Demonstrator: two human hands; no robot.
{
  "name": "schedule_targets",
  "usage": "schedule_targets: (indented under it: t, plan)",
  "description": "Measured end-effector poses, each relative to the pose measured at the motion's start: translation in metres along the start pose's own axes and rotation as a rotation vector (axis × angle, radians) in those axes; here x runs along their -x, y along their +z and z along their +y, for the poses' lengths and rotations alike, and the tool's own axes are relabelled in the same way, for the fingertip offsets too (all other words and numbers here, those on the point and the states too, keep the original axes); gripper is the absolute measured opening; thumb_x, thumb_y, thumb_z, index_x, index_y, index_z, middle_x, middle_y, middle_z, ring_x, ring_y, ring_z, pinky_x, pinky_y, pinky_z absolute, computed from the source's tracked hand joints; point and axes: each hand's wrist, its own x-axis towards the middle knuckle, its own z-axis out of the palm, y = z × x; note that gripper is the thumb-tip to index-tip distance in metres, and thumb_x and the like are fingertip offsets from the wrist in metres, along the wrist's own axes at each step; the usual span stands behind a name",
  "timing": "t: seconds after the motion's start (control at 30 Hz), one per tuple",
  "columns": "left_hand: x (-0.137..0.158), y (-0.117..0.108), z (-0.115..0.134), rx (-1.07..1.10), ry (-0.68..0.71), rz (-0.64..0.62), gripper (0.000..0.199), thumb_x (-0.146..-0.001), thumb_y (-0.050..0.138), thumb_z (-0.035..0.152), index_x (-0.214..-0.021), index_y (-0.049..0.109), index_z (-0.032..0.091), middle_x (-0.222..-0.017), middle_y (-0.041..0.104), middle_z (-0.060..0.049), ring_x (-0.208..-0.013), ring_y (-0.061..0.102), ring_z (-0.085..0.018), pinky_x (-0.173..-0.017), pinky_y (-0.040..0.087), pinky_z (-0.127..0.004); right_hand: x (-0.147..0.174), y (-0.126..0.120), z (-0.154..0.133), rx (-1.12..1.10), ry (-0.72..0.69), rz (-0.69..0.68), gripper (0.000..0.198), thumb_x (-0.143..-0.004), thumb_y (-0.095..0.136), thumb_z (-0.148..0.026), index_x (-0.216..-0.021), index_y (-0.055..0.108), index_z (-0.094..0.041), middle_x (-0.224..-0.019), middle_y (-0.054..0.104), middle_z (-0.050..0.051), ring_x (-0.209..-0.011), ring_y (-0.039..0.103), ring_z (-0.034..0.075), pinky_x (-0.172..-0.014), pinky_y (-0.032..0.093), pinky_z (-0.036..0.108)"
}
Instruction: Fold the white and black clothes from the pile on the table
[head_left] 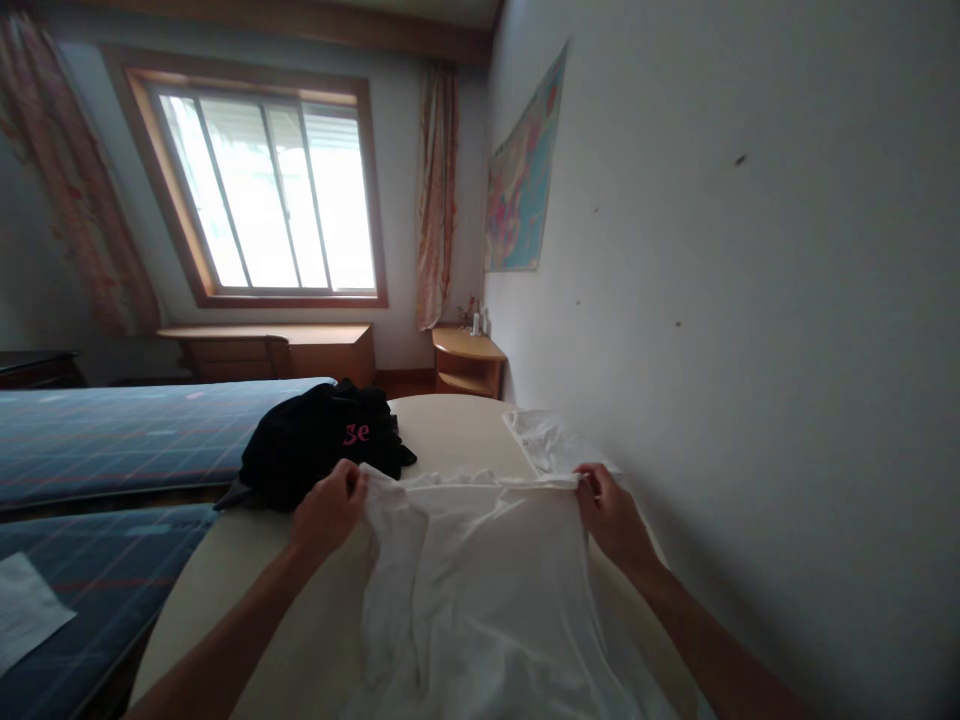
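Observation:
A thin white garment [502, 580] is stretched between my two hands over a pale round table [450, 420]. My left hand [330, 505] pinches its far left corner, fingers closed. At the far right corner, my right hand [611, 515] grips the edge in the same way. The cloth's far edge runs nearly straight between them, with small ruffles along part of it, while the rest drapes in folds toward me. Just beyond my left hand lies a black bundle of clothing [315, 440] with pink lettering. Past my right hand rests a clear plastic bag [544, 440].
Two plaid-covered mattresses [112, 435] lie at left, one bearing a white sheet [26, 610]. A white wall [750, 350] borders the table on the right. Farther back stand a wooden desk [330, 345] below the window and a corner shelf [469, 345].

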Motion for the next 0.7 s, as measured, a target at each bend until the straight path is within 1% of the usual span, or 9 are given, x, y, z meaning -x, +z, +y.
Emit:
schedule_targets:
  t: [0.1, 0.17, 0.23, 0.3, 0.37, 0.47, 0.57, 0.63, 0.7]
  plan:
    - [-0.013, -0.017, -0.032, -0.048, -0.12, 0.016, 0.023, -0.092, 0.044, 0.041, -0.081, 0.054, 0.024, -0.075, 0.066, -0.004, -0.076, 0.066, -0.025, -0.06, 0.037, -0.028, -0.003, -0.02, 0.016, 0.093, 0.074, -0.067, 0.037, -0.088, 0.04, -0.036, -0.115, 0.057, -0.017, -0.068, 0.062, 0.001, -0.062, 0.06, 0.021, -0.06, 0.04, 0.029]
    - [-0.014, -0.02, -0.048, -0.082, -0.156, -0.033, 0.025, -0.09, 0.045, 0.044, -0.081, 0.056, 0.023, -0.075, 0.066, -0.006, -0.075, 0.067, -0.027, -0.061, 0.041, -0.03, -0.001, -0.029, 0.024, 0.179, 0.065, -0.272, 0.03, -0.082, 0.046, -0.031, -0.101, 0.065, -0.017, -0.071, 0.066, 0.004, -0.069, 0.062, 0.022, -0.062, 0.04, 0.029]
    - [-0.012, -0.015, -0.054, -0.094, -0.108, 0.035, 0.023, -0.088, 0.045, 0.041, -0.088, 0.058, 0.022, -0.087, 0.068, -0.009, -0.082, 0.067, -0.028, -0.069, 0.046, -0.033, 0.003, -0.035, 0.025, 0.233, 0.022, -0.524, 0.02, -0.078, 0.051, -0.028, -0.081, 0.068, -0.018, -0.074, 0.069, 0.006, -0.073, 0.064, 0.023, -0.064, 0.04, 0.029]
    - [-0.008, -0.004, -0.05, -0.061, 0.062, 0.18, 0.024, -0.087, 0.046, 0.036, -0.099, 0.059, 0.019, -0.104, 0.068, -0.012, -0.097, 0.065, -0.028, -0.084, 0.049, -0.036, 0.006, -0.038, 0.022, 0.244, -0.025, -0.665, 0.017, -0.075, 0.055, -0.028, -0.077, 0.069, -0.018, -0.079, 0.071, 0.007, -0.077, 0.065, 0.024, -0.068, 0.042, 0.029]
    - [-0.003, 0.011, -0.037, 0.02, 0.308, 0.23, 0.029, -0.089, 0.045, 0.033, -0.109, 0.059, 0.019, -0.119, 0.065, -0.012, -0.113, 0.06, -0.027, -0.099, 0.045, -0.037, 0.006, -0.036, 0.015, 0.21, -0.058, -0.631, 0.025, -0.075, 0.057, -0.029, -0.092, 0.071, -0.017, -0.094, 0.073, 0.009, -0.087, 0.066, 0.026, -0.076, 0.046, 0.031]
    - [0.008, 0.033, -0.012, 0.118, 0.545, 0.044, 0.037, -0.093, 0.042, 0.033, -0.126, 0.055, 0.022, -0.134, 0.06, -0.01, -0.123, 0.057, -0.024, -0.106, 0.042, -0.036, 0.006, -0.024, 0.001, 0.102, -0.156, -0.488, 0.05, -0.077, 0.06, -0.035, -0.122, 0.064, -0.015, -0.126, 0.065, 0.014, -0.115, 0.059, 0.029, -0.098, 0.044, 0.037]
    - [0.022, 0.043, 0.01, 0.076, 0.524, -0.156, 0.037, -0.096, 0.042, 0.033, -0.13, 0.055, 0.023, -0.133, 0.062, -0.009, -0.112, 0.064, -0.024, -0.094, 0.048, -0.034, 0.01, -0.009, -0.011, 0.053, -0.229, -0.44, 0.051, -0.084, 0.057, -0.046, -0.126, 0.063, -0.017, -0.132, 0.063, 0.013, -0.123, 0.056, 0.029, -0.106, 0.038, 0.038]
    - [0.029, 0.042, 0.018, 0.005, 0.48, -0.235, 0.03, -0.098, 0.041, 0.035, -0.11, 0.065, 0.022, -0.114, 0.071, -0.01, -0.1, 0.068, -0.024, -0.086, 0.048, -0.032, 0.015, -0.001, -0.016, 0.08, -0.21, -0.471, 0.041, -0.089, 0.052, -0.049, -0.113, 0.069, -0.02, -0.117, 0.071, 0.011, -0.108, 0.063, 0.027, -0.095, 0.043, 0.035]
    - [0.034, 0.036, 0.022, -0.056, 0.429, -0.29, 0.035, -0.1, 0.038, 0.036, -0.089, 0.067, 0.021, -0.093, 0.074, -0.01, -0.091, 0.07, -0.024, -0.08, 0.047, -0.031, 0.018, 0.003, -0.016, 0.127, -0.178, -0.529, 0.038, -0.094, 0.046, -0.047, -0.095, 0.073, -0.02, -0.096, 0.075, 0.009, -0.088, 0.067, 0.023, -0.079, 0.045, 0.031]
